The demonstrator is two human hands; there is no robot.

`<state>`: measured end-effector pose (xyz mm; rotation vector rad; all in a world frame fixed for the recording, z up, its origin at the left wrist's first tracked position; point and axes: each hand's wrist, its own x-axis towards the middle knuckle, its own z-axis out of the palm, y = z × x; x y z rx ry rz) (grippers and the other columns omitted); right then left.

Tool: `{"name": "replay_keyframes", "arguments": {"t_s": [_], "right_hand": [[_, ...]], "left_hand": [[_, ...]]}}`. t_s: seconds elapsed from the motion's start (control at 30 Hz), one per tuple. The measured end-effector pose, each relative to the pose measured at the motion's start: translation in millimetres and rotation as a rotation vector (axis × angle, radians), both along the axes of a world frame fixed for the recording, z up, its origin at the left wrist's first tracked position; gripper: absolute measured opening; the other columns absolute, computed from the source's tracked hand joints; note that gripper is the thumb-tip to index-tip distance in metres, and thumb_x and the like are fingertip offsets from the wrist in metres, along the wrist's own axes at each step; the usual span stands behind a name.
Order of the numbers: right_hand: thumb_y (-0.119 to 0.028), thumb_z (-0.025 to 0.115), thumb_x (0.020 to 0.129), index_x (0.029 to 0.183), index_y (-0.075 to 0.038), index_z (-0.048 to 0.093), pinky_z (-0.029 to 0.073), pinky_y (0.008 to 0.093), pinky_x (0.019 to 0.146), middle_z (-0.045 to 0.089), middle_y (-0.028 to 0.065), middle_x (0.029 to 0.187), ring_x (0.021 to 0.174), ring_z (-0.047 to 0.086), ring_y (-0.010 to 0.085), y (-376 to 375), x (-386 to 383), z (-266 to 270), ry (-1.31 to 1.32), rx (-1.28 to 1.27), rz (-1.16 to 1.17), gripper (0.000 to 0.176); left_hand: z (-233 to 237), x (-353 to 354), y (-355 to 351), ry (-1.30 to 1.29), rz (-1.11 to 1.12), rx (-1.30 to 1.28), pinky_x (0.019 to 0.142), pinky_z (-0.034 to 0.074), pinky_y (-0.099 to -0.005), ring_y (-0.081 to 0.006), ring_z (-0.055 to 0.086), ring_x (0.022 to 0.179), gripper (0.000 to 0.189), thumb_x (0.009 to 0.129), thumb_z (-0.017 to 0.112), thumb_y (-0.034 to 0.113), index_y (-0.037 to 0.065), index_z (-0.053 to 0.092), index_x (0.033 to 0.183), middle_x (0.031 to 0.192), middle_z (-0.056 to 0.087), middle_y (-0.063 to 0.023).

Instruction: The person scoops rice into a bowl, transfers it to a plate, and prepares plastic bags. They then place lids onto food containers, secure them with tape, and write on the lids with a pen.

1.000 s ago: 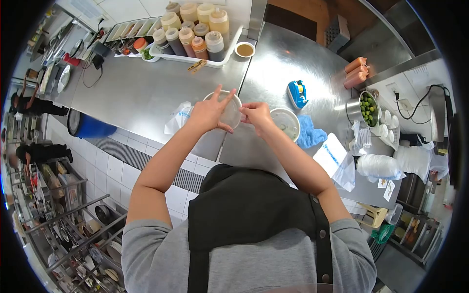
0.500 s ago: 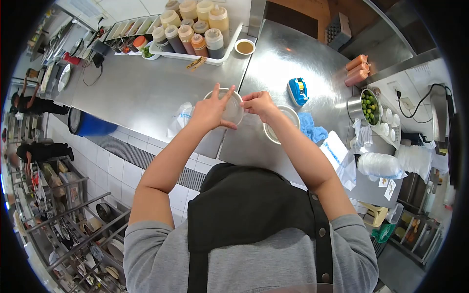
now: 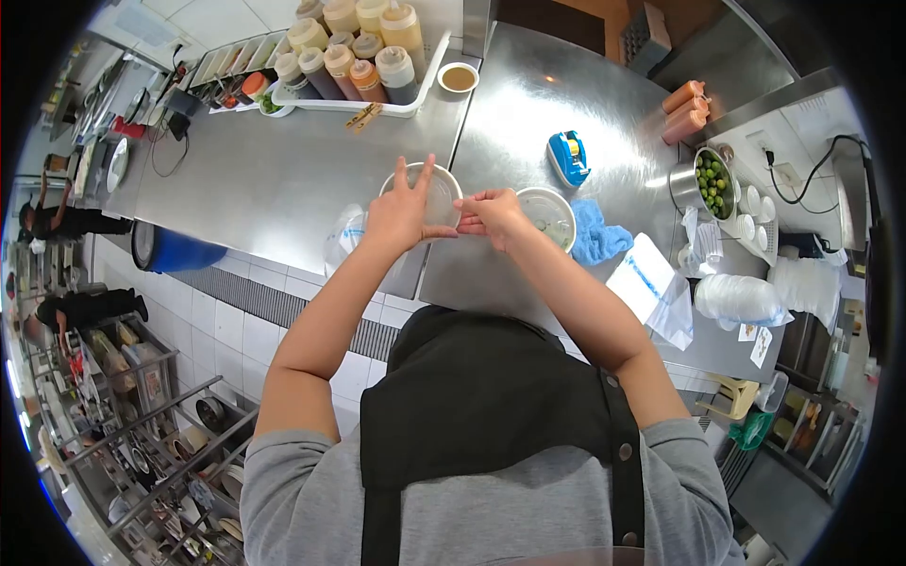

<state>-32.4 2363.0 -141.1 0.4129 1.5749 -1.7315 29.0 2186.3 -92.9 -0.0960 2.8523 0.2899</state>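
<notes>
A round white container [image 3: 442, 200], apparently with a clear cover, sits on the steel counter in front of me. My left hand [image 3: 401, 209] lies over its left side, fingers spread across the top and thumb along the near rim. At the right rim, my right hand [image 3: 491, 217] has its thumb and fingers closed on the edge. A second round white container [image 3: 548, 215], with something pale and greenish inside, stands just right of that hand, partly behind the wrist. Clear plastic wrapping with a blue stripe [image 3: 345, 236] lies left of my left hand.
A blue tape dispenser [image 3: 568, 158] and a blue cloth [image 3: 597, 233] lie to the right, near a plastic bag [image 3: 651, 288]. Squeeze bottles fill a white tray [image 3: 415, 106] at the back, beside a cup of brown sauce [image 3: 459, 77]. A pot of green limes [image 3: 689, 187] stands far right.
My right hand has shifted slightly down along the right rim of the container. My left hand stays spread over it, with its fingers closer together. The view has shifted a little.
</notes>
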Motion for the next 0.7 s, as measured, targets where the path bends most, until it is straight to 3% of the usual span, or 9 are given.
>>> {"name": "replay_keyframes", "arguments": {"t_s": [0.37, 0.57, 0.7], "right_hand": [[-0.007, 0.080, 0.082, 0.093, 0.005, 0.060, 0.064, 0.0358, 0.064, 0.066, 0.0125, 0.082, 0.066, 0.069, 0.0211, -1, 2, -3, 0.047, -0.010, -0.008, 0.026], [-0.006, 0.080, 0.082, 0.091, 0.005, 0.059, 0.065, 0.0376, 0.069, 0.064, 0.0121, 0.082, 0.069, 0.069, 0.0224, 1, 14, -6, -0.129, -0.066, -0.055, 0.026], [-0.004, 0.080, 0.081, 0.093, 0.006, 0.060, 0.065, 0.0354, 0.069, 0.064, 0.0121, 0.083, 0.071, 0.069, 0.0215, -3, 23, -5, -0.093, -0.103, -0.066, 0.026]], "left_hand": [[-1, 1, 0, 0.025, 0.013, 0.017, 0.084, 0.057, -0.0460, -0.0406, 0.068, 0.103, 0.128, 0.061, 0.084, 0.064, 0.026, 0.013, 0.161, 0.155, 0.027, -0.0313], [-2, 4, 1, 0.031, 0.059, 0.001, 0.083, 0.057, -0.0457, -0.0409, 0.068, 0.105, 0.130, 0.060, 0.083, 0.067, 0.026, 0.012, 0.161, 0.155, 0.027, -0.0313], [-2, 9, 5, 0.039, 0.142, -0.013, 0.085, 0.057, -0.0466, -0.0407, 0.067, 0.108, 0.133, 0.058, 0.085, 0.065, 0.026, 0.011, 0.161, 0.154, 0.030, -0.0293]]}}
